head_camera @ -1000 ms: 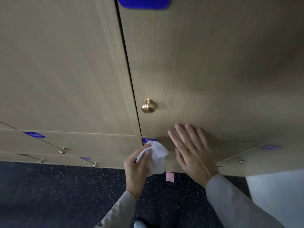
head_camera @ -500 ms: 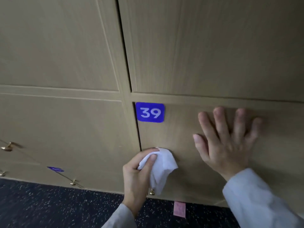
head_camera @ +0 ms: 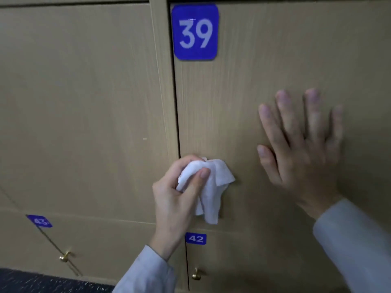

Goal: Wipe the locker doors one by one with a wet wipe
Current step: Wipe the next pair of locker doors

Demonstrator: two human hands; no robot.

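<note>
Wet wipe held against locker door 39, other hand flat on the same door.

The left hand [head_camera: 177, 195] grips a crumpled white wet wipe [head_camera: 209, 187] between curled fingers and thumb, pressing it to the lower left part of the locker door [head_camera: 243, 92], close to the door's left edge; a loose tail of the wipe hangs down. The right hand [head_camera: 302, 149] lies flat on the door to the right of the wipe, fingers straight and spread, holding nothing. A blue number plate [head_camera: 195, 31] reading 39 sits at the door's upper left corner. Below are doors numbered 42 [head_camera: 196, 238] and 43 [head_camera: 40, 221], each with a small brass knob [head_camera: 196, 274].
</note>
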